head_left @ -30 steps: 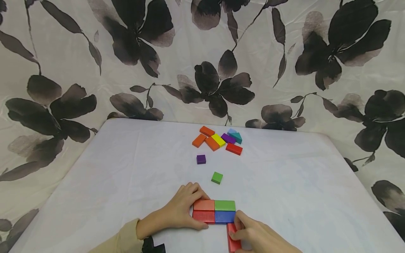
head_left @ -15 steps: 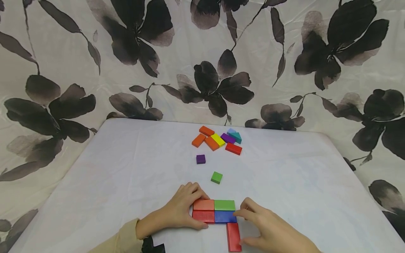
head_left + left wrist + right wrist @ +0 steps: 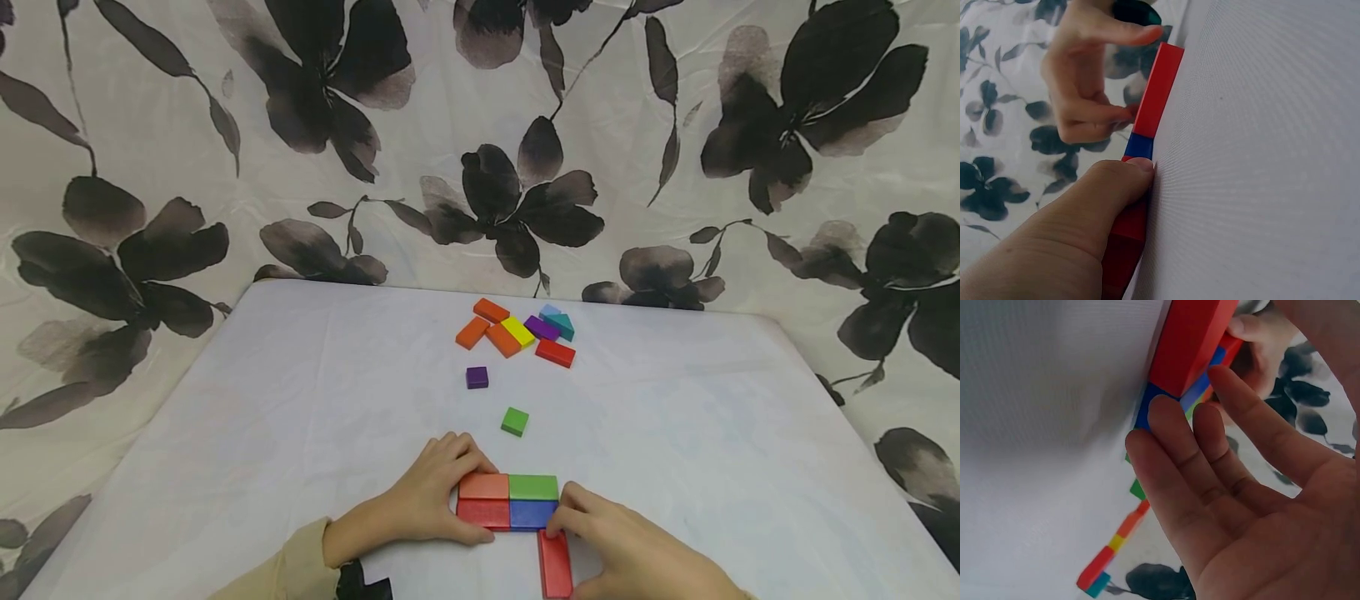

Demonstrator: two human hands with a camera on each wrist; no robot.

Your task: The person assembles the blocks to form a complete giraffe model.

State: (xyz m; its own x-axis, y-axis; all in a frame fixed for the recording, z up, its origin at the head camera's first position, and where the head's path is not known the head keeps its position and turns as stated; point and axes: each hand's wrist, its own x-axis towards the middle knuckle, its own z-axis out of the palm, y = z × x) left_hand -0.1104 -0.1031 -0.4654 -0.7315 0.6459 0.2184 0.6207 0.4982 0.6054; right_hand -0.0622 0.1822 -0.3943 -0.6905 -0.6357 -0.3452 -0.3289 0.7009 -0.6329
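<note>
By the right hand (image 3: pixel 637 546) lies a long red block (image 3: pixel 556 568).

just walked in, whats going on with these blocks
A person's left hand grips the left end of a four-block rectangle on a white table: pale orange block and green block behind, red block and blue block in front. The right hand is at a separate red block, which points toward the person from the blue block's near side. Farther back lie a loose green block, a purple block and a mixed cluster.
</note>
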